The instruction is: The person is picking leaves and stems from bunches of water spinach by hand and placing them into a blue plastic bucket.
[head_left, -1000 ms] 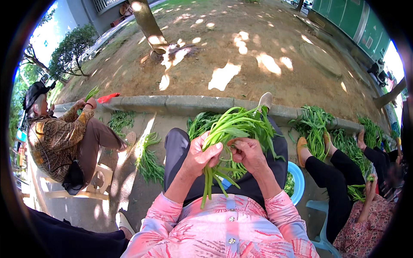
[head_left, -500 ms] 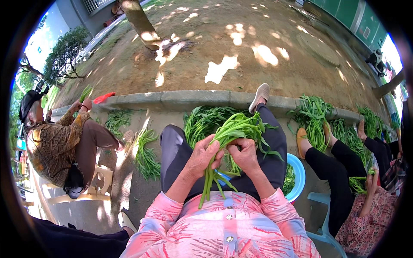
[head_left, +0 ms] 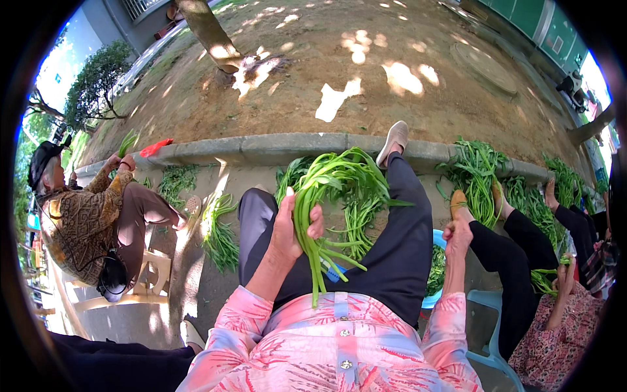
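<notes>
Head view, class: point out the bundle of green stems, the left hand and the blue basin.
bundle of green stems (head_left: 307, 215), head view, on the gripped stalks.
left hand (head_left: 285, 228), head view, back of hand.
blue basin (head_left: 436, 295), head view, rim.

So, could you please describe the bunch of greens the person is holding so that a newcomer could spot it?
Start at the concrete curb and come down to the dark trousers. Above the lap, the left hand has its grip on a bunch of long green stalks; unlike the heaps lying on the ground, it is lifted.

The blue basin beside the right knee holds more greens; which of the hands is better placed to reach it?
Probably the right hand: it is empty and hangs just above the blue basin. The left hand is closed around the bundle of green stalks.
</notes>
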### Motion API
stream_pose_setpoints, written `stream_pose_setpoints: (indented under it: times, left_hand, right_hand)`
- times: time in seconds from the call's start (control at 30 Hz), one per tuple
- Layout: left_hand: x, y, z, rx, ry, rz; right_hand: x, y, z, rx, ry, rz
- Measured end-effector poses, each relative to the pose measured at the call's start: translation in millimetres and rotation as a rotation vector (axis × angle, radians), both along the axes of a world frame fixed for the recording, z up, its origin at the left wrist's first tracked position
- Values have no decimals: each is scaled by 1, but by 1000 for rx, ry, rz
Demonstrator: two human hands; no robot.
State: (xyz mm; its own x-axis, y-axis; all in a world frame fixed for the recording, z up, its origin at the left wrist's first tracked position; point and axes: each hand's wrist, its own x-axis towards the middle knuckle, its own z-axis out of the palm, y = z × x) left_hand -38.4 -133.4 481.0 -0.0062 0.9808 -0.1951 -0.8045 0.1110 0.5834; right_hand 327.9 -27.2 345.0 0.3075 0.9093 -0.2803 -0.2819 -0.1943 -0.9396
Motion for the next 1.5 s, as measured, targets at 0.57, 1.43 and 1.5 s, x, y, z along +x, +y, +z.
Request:
stream_pose_setpoints:
  times: [0.57, 1.43, 1.5]
  left_hand:
    - [43, 1, 9, 517, 1608, 241]
    - [56, -64, 2, 396, 1431, -237]
    - [51, -69, 4, 385, 1350, -343]
  right_hand:
    - [-105, -60, 109, 80, 464, 584]
    - [-164, -79, 129, 174, 1024, 562]
    - [-161, -75, 116, 166, 1001, 572]
